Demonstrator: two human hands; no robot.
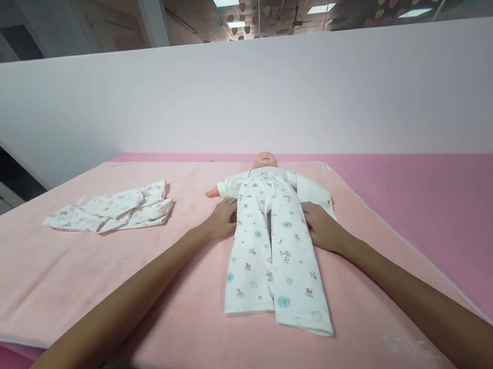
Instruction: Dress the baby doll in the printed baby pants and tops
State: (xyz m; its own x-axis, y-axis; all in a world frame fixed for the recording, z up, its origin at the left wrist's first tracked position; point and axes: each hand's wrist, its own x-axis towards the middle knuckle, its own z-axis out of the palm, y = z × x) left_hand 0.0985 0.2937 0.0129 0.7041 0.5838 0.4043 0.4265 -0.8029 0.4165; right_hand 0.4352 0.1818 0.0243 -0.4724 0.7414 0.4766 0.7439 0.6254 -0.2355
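Note:
A baby doll (264, 159) lies on its back with its head toward the wall. It wears a white top (313, 188), and one of its hands sticks out of the sleeve on the left. White printed baby pants (288, 251) cover its front from the chest down, both legs stretched toward me. My left hand (224, 218) is at the left edge of the pants near the waist, fingers curled and partly hidden by the cloth. At the opposite edge is my right hand (323, 226), its fingertips tucked under or behind the fabric. What exactly the fingers grip is hard to see.
Folded printed baby clothes (112, 211) lie to the left on a peach mat (193, 334). The mat covers a pink table surface (447, 208). A white wall (236, 99) rises behind, with a window above it.

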